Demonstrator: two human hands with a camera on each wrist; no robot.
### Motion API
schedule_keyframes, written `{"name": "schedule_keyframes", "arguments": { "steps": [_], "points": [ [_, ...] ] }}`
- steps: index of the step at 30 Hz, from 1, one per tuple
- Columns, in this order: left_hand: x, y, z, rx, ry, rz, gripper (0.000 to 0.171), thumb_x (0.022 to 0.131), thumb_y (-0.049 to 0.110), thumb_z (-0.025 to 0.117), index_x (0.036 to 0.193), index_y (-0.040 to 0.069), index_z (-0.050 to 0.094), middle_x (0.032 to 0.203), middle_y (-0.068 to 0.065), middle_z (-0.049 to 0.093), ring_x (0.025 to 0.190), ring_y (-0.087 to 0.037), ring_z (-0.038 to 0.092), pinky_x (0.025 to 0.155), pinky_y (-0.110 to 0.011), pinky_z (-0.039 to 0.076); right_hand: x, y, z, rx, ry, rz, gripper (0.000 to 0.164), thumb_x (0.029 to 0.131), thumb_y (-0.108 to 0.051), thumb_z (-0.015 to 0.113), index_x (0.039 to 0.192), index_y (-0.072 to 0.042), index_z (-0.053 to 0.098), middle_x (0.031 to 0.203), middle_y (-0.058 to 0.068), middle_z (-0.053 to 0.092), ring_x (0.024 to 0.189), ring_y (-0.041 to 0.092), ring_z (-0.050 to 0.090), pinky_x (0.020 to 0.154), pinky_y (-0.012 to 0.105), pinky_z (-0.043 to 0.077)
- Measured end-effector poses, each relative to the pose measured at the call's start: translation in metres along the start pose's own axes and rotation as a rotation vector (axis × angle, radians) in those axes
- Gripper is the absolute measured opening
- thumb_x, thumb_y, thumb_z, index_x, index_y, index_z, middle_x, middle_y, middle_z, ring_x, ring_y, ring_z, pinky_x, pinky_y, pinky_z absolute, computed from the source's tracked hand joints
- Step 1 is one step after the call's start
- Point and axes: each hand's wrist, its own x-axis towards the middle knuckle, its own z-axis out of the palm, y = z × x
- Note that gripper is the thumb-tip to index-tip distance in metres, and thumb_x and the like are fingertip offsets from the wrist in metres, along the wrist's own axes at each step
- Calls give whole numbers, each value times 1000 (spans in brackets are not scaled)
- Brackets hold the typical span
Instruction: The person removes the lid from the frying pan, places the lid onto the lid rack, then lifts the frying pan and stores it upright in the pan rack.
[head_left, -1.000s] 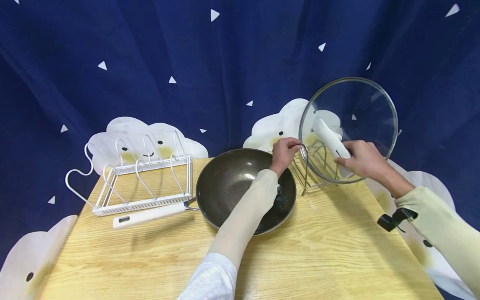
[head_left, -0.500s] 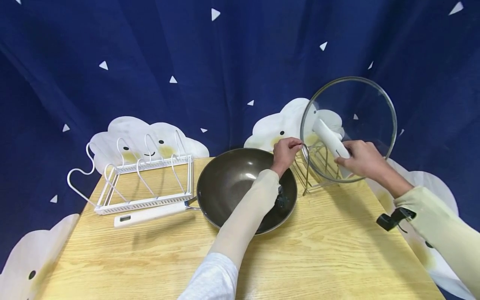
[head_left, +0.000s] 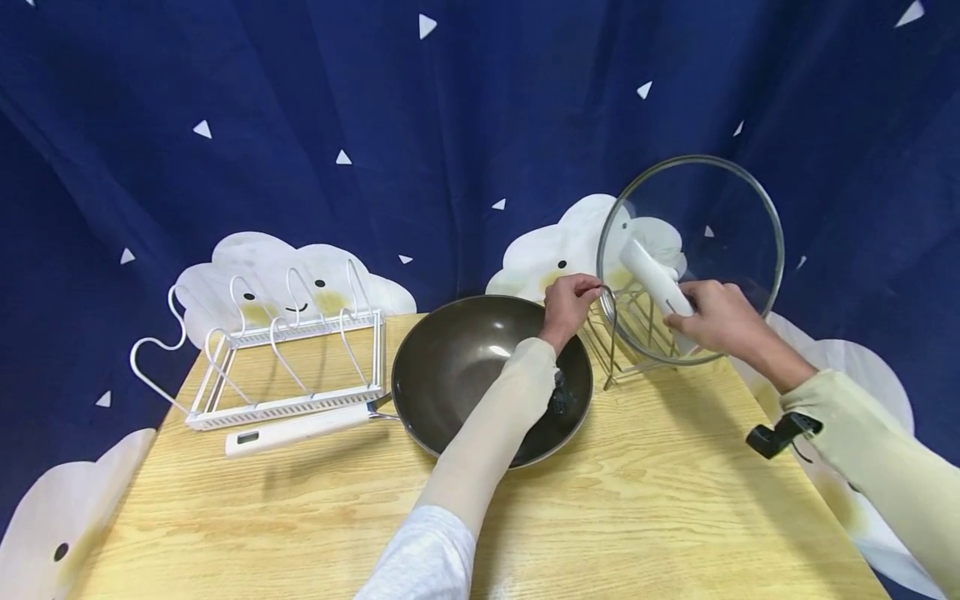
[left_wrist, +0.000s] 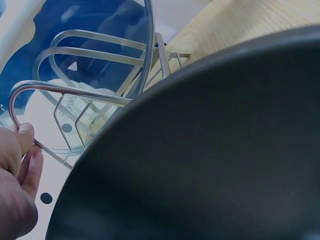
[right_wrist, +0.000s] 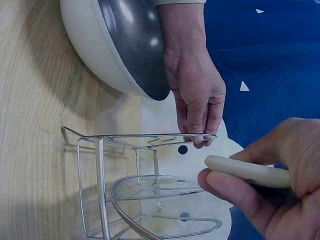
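My left hand (head_left: 567,308) pinches the top of the near end loop of a metal wire lid rack (left_wrist: 85,93), its thumb and fingers curled on the wire. My right hand (head_left: 720,317) grips the white handle (head_left: 651,271) of a round glass lid (head_left: 723,200). The lid stands almost upright, its lower edge down between the rack's wire loops in the right wrist view. Whether that edge bears on the rack's base is hard to tell. Beneath my left forearm lies a dark-coated wok (head_left: 465,367), just left of the rack.
A white rack (head_left: 285,407) with several upright wire loops stands on the left of the wooden table (head_left: 600,525). The wok's white handle (head_left: 300,430) points left along its front. A blue curtain (head_left: 450,125) with clouds hangs behind.
My right hand and the glass lid have shifted slightly to the left. The left hand keeps its hold on the wire loop, and the wok stays where it was.
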Motion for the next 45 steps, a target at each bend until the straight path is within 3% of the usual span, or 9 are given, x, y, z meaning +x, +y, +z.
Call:
{"name": "schedule_keyframes", "arguments": {
  "steps": [15, 31, 45],
  "points": [
    [-1, 0, 1, -30, 6, -3, 19, 96, 15, 73, 112, 7, 79, 103, -4, 79, 97, -17, 74, 84, -18, 54, -1, -3, 2, -10, -17, -3, 30, 86, -17, 76, 105, 6, 69, 81, 17, 71, 65, 28, 64, 56, 40, 51],
    [-2, -2, 0, -63, 41, 7, 16, 93, 14, 77, 107, 7, 81, 101, -6, 79, 93, -17, 74, 90, -22, 54, -5, -23, 8, -31, -10, 5, 24, 86, -16, 72, 100, 4, 70, 72, 9, 66, 62, 28, 58, 53, 40, 43],
    [2, -7, 3, -107, 52, -34, 15, 91, 13, 79, 106, 9, 81, 100, -5, 79, 94, -18, 75, 85, -17, 55, -7, -29, 13, -43, 27, 27, 25, 85, -16, 72, 99, 4, 67, 73, 14, 66, 65, 36, 60, 58, 53, 46]
  ]
}}
